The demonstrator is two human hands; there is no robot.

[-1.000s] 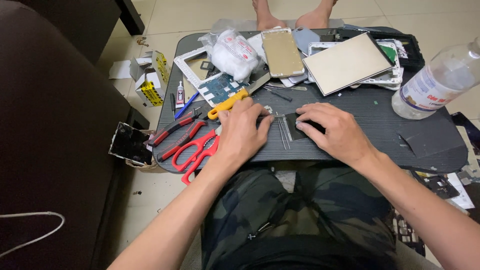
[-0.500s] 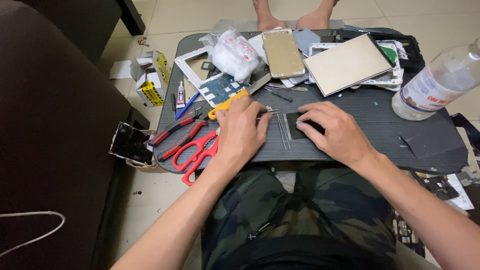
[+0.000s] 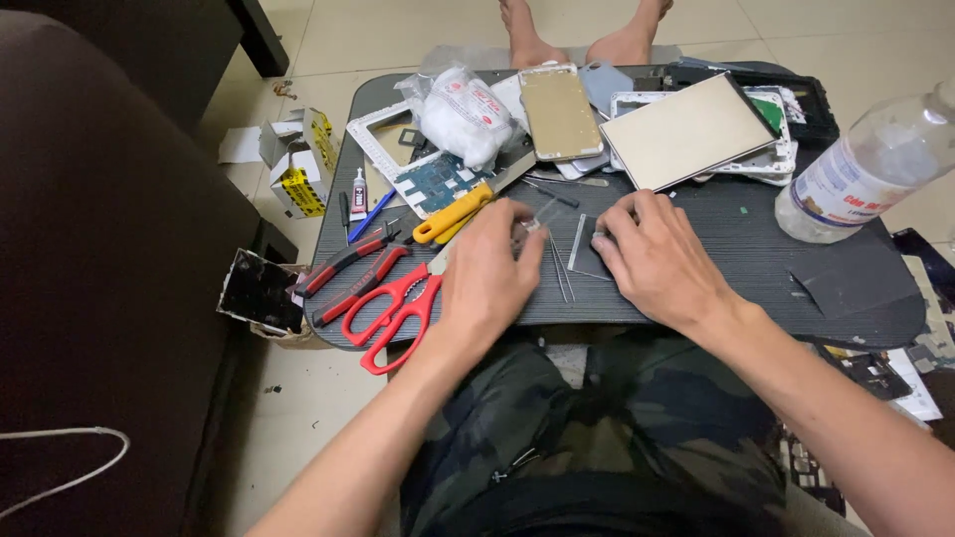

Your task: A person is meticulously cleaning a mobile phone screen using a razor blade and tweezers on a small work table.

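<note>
- The left hand (image 3: 487, 273) rests palm down on the dark surface (image 3: 756, 244), just left of the small clear plate (image 3: 587, 246). Its fingers are curled onto a tiny part near the tweezers (image 3: 562, 270); whether they actually pinch it I cannot tell.
- The right hand (image 3: 662, 261) lies on the right edge of the clear plate, fingers bent and pressing on it rather than closed round it.
- Compared with a second ago, both hands sit in much the same spots; the left fingers have drawn a little further from the plate, so more of the tweezers shows between the hands. The work in hand looks like fine positioning, hardly advanced.
- The clear plate lies flat on the surface, between the two hands.
- Left of the plate, beyond the left hand: red scissors (image 3: 393, 308), red-handled pliers (image 3: 343, 270), and a yellow-handled tool (image 3: 453, 214).
- Behind the plate: a blue circuit board (image 3: 438, 184), a white plastic bag (image 3: 468, 109), a gold phone back (image 3: 559, 111), and a tan panel (image 3: 691, 129) resting on a white frame.
- Well to the right of the plate stands a clear bottle (image 3: 870, 164), tilted in view.
- Far behind the plate, another person's bare feet (image 3: 577, 35) rest on the floor.
</note>
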